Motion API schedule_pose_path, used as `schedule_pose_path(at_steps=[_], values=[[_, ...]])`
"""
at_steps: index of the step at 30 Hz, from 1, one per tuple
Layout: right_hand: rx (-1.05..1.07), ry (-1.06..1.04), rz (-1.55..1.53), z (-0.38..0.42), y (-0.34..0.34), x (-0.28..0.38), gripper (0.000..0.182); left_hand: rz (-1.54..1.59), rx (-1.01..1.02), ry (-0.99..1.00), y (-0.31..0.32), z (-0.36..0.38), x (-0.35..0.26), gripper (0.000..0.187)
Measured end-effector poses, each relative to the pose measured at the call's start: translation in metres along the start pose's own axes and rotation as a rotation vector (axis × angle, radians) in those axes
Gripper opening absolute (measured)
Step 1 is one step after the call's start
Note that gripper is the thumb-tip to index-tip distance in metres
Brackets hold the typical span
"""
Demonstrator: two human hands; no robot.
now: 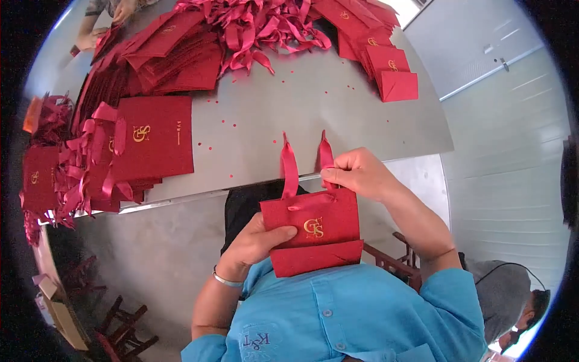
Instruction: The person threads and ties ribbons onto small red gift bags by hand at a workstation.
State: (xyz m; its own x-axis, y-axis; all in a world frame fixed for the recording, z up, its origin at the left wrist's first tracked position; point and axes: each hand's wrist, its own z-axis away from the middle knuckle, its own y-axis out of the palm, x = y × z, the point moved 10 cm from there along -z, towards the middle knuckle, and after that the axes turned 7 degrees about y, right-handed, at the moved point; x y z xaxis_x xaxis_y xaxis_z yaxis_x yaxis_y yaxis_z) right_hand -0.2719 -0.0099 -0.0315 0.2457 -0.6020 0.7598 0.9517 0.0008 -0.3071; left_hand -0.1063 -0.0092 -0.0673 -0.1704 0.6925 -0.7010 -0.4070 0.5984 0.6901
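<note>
A red paper bag [332,226] with gold lettering is held in front of my blue shirt, its folded bottom flap toward me. My left hand [256,241] grips the bag's left side, thumb on the front. With thumb and fingers pinched together, my right hand [356,174] holds a pink ribbon [325,154] at the bag's top right edge. Another ribbon length [289,169] stands up from the top left, and ribbon also crosses the bag's front near the top.
The grey table [259,120] carries stacked red bags [175,54] at left, ribbons [247,27] at the back and more bags [395,78] at right. Ribboned bags [90,163] lie at the left edge. Another person's hands [123,11] show top left; someone sits lower right.
</note>
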Motion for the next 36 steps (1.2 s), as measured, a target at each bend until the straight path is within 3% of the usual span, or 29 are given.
schedule_pose_path(at_steps=[8, 10, 17, 19, 23, 25, 29, 34, 36], values=[[-0.107, -0.171, 0.029, -0.014, -0.008, 0.037, 0.023, 0.136, -0.111, -0.033, -0.006, -0.006, 0.012, 0.042], [-0.226, -0.252, 0.196, -0.026, -0.017, 0.043, 0.020, 0.156, -0.098, -0.065, -0.003, -0.008, 0.013, 0.038], [-0.310, -0.308, 0.171, -0.041, -0.015, 0.041, 0.015, 0.135, -0.147, -0.065, -0.008, -0.007, 0.024, 0.040], [-0.433, -0.535, 0.237, -0.031, -0.018, 0.057, 0.016, 0.175, -0.128, -0.058, -0.005, -0.008, 0.023, 0.040], [-0.543, -0.584, 0.541, -0.026, -0.018, 0.069, 0.024, 0.185, -0.127, -0.077, -0.005, -0.007, 0.025, 0.042], [-0.753, -0.873, 0.663, -0.009, -0.018, 0.086, 0.041, 0.184, -0.150, -0.085, -0.007, -0.007, 0.027, 0.042], [-0.685, -0.991, 0.699, -0.010, -0.016, 0.096, 0.053, 0.200, -0.153, -0.109, -0.006, -0.007, 0.029, 0.043], [-0.287, -1.134, 0.858, -0.021, 0.013, 0.089, 0.035, 0.163, -0.165, -0.102, -0.003, -0.008, 0.027, 0.044], [-0.305, -1.132, 0.835, -0.029, 0.006, 0.088, 0.031, 0.173, -0.171, -0.095, -0.001, -0.008, 0.024, 0.044]])
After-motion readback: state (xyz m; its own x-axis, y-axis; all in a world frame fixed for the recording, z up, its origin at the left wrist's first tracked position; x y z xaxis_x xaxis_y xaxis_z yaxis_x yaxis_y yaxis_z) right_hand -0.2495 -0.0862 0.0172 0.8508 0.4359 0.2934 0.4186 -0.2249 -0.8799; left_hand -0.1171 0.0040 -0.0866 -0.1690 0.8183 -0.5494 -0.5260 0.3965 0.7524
